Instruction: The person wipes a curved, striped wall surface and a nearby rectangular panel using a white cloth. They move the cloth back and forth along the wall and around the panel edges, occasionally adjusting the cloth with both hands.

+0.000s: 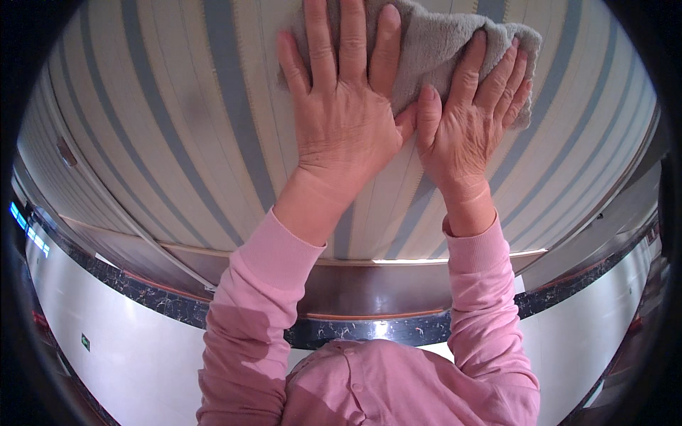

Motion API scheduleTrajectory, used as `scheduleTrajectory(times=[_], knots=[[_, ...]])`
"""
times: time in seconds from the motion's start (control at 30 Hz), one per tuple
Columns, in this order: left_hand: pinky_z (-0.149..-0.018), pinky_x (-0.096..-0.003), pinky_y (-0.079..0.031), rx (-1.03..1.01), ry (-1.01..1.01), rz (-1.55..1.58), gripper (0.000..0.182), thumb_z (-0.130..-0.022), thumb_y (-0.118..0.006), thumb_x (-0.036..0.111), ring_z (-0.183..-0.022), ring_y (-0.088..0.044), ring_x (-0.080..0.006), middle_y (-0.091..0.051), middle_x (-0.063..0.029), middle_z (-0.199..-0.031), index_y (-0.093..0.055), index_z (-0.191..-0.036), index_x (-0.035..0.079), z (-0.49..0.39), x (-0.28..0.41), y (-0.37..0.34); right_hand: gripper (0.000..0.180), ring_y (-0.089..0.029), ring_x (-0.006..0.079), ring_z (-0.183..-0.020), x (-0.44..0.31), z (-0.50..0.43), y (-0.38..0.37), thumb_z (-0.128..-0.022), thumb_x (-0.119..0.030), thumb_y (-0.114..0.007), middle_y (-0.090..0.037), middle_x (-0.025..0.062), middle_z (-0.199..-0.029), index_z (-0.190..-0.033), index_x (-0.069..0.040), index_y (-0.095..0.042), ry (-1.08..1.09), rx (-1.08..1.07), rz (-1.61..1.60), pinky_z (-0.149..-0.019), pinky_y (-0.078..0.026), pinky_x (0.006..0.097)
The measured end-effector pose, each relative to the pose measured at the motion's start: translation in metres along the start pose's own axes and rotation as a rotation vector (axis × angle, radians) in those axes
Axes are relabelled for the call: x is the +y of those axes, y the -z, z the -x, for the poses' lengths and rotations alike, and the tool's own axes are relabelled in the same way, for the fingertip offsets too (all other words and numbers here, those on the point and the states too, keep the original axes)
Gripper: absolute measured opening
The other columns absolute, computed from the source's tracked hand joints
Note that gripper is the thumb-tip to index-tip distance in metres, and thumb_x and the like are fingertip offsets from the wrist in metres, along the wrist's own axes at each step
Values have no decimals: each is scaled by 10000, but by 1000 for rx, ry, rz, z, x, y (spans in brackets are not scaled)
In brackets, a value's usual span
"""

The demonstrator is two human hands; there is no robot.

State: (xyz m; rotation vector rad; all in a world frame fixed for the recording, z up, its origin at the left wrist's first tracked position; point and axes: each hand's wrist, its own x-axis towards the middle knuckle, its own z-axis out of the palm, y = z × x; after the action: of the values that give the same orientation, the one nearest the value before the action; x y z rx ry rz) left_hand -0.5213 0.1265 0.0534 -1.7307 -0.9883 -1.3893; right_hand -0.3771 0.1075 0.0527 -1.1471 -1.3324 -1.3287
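Note:
A grey cloth lies flat in part and folded in part against a wall covering with cream and blue-grey stripes. My left hand presses on the cloth's left part with its fingers spread, and its little finger reaches to the cloth's left edge. Close to its right, my right hand rests on the cloth's lower right part, its fingers nearer together. The two thumbs are side by side at the cloth's lower edge. The tips of some left fingers run out at the top of the picture.
A brown baseboard runs below the striped surface, with a black marbled border on the floor under it. Pale glossy floor spreads behind. A ribbed panel with a small handle-like fitting stands at the left.

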Motion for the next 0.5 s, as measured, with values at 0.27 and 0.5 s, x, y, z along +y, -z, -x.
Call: scheduleTrajectory(times=[0.27, 0.5], knots=[[-1106, -677, -148, 0, 28, 59, 923, -768, -647, 579, -1452, -149, -460, -168, -192, -1594, -300, -1507, 149, 49, -7, -13, 827, -126, 464, -1458, -18, 44, -2, -829, -489, -541, -154, 281, -1569, -1527, -117, -299, -36, -57, -38, -1172, -26, 572], [-1085, -693, -174, -53, 34, 35, 1030, -745, -653, 606, -1428, -164, -517, -144, -245, -1584, -188, -1530, 127, 106, 4, -26, 810, -159, 472, -1451, -19, 103, 2, -789, -450, -576, -178, 285, -1563, -1500, -131, -355, -46, -110, -66, -1171, -50, 582]])
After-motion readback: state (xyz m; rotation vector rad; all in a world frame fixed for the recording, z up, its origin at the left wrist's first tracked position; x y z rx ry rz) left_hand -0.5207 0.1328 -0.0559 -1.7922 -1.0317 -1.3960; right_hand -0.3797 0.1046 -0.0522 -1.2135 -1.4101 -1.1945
